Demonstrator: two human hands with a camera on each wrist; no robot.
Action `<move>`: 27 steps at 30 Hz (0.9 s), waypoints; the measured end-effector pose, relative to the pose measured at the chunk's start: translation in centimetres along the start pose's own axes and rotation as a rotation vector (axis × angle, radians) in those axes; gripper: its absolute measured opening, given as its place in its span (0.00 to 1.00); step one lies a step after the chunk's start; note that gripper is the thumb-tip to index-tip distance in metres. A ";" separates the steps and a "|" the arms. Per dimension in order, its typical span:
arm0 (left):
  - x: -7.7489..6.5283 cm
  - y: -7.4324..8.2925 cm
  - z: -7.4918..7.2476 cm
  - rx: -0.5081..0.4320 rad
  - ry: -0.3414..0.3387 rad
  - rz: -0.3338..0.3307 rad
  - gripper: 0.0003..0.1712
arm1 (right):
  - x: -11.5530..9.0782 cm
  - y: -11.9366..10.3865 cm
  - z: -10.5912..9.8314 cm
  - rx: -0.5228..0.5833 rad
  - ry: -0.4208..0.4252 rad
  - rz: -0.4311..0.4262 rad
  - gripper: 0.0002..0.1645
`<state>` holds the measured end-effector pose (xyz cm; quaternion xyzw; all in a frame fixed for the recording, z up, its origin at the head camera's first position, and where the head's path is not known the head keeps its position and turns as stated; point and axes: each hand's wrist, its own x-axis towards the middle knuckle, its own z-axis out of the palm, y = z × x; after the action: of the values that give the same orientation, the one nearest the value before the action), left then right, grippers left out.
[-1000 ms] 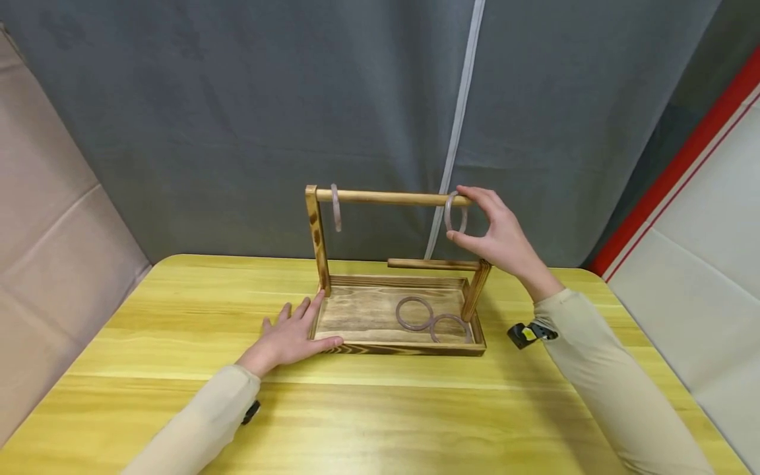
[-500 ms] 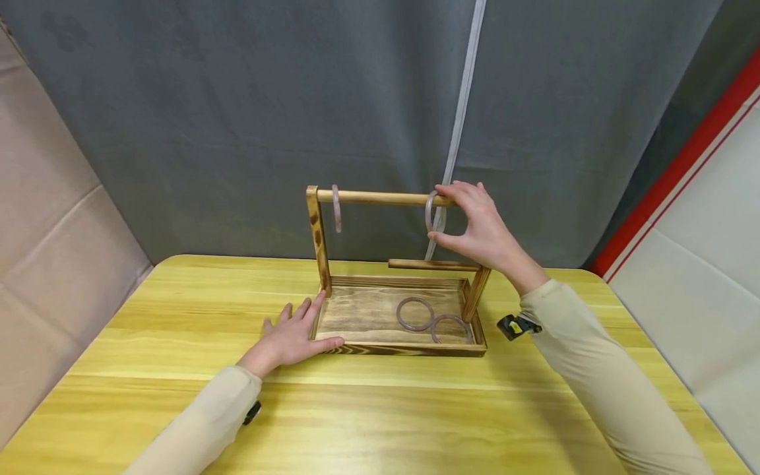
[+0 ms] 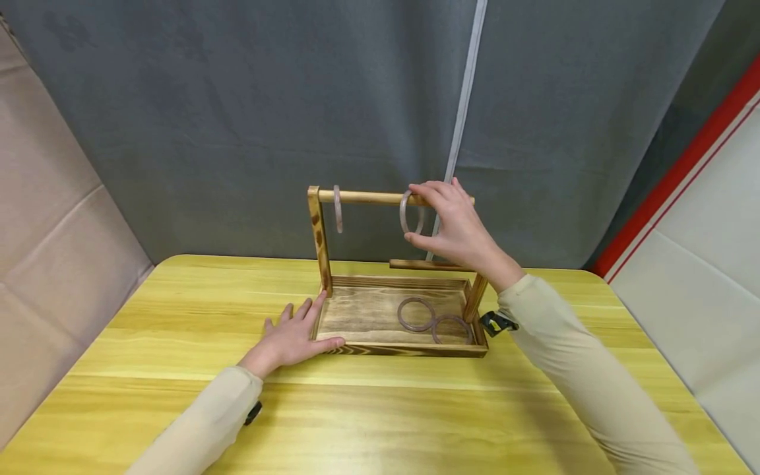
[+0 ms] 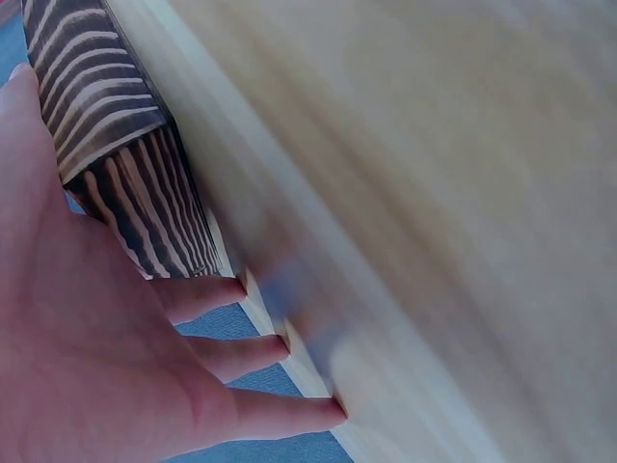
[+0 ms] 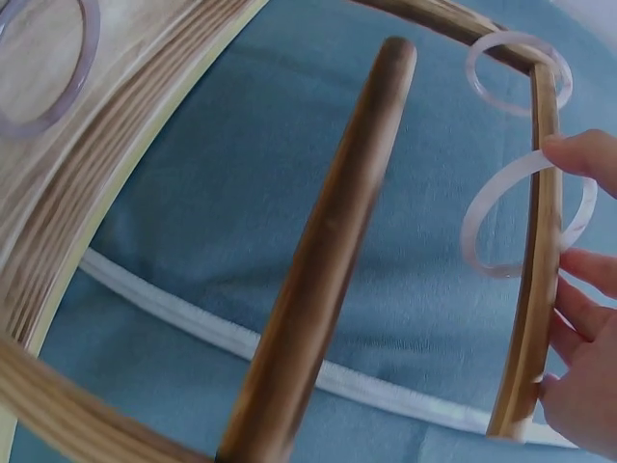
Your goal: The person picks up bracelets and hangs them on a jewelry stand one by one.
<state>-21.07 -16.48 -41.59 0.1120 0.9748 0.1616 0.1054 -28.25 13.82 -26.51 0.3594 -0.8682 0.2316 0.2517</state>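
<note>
1. My left hand (image 3: 287, 336) rests at the tray's front left corner, fingers apart and straight, thumb on the front edge; in the left wrist view the fingertips touch the table (image 3: 380, 409). It grips nothing; I judge it is steadying the tray (image 3: 410, 350).
2. The left post (image 3: 318, 241) rises at the tray's left edge and carries the upper bar (image 3: 365, 197), whose right end is free.
3. Near that post, the first ring (image 3: 338, 210) hangs round the upper bar.
4. The second ring (image 3: 402, 212) is round the upper bar too, well apart from the first, between it and the free end.
5. Two loose rings lie in the tray, towards its front right corner: one ring (image 3: 399, 316), and another (image 3: 434, 328) just beside it, touching or overlapping; I cannot tell which.
6. The lower bar (image 3: 424, 265) carries no ring; its right end joins the right post (image 3: 474, 298).
7. My right hand (image 3: 457, 227) pinches the second ring between thumb and fingers. The step in hand looks like placing this ring along the upper bar. The next move seems to call for a light leftward slide, level with the bar, then a gentle release so that it hangs.
</note>
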 end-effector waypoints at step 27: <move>0.0 0.6 0.0 0.000 0.002 0.000 0.61 | 2.5 -2.6 2.5 -0.006 -0.057 -0.002 0.43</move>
<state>-20.99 -15.87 -41.41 0.1120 0.9749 0.1615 0.1044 -28.54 9.38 -26.35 0.3663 -0.8753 0.2185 0.2280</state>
